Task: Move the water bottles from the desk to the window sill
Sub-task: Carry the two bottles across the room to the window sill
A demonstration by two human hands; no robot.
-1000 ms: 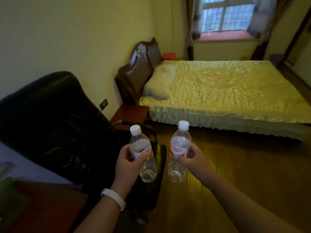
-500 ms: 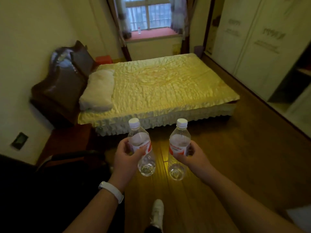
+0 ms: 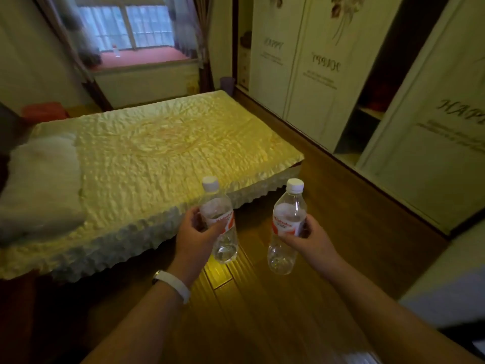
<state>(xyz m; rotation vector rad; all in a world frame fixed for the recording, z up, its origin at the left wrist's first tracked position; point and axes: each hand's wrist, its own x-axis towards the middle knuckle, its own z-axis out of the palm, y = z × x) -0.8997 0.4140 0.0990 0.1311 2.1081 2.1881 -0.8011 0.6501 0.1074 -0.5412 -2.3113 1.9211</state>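
Both hands were loaded: the left hand (image 3: 194, 237) held one clear white-capped plastic water bottle (image 3: 219, 219) in curled fingers, the right hand (image 3: 312, 239) its twin bottle (image 3: 287, 224); the red window sill (image 3: 147, 57) lay far beyond the fingers, placement pending.

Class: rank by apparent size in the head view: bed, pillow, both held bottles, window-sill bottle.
1. Bed
2. Pillow
3. Left-hand bottle and right-hand bottle: look alike, unranked
4. Window-sill bottle, tiny because far away

Looking forward and down from head height, close over left hand (image 3: 193, 240) and right hand (image 3: 312, 239), facing far window sill (image 3: 148, 55).
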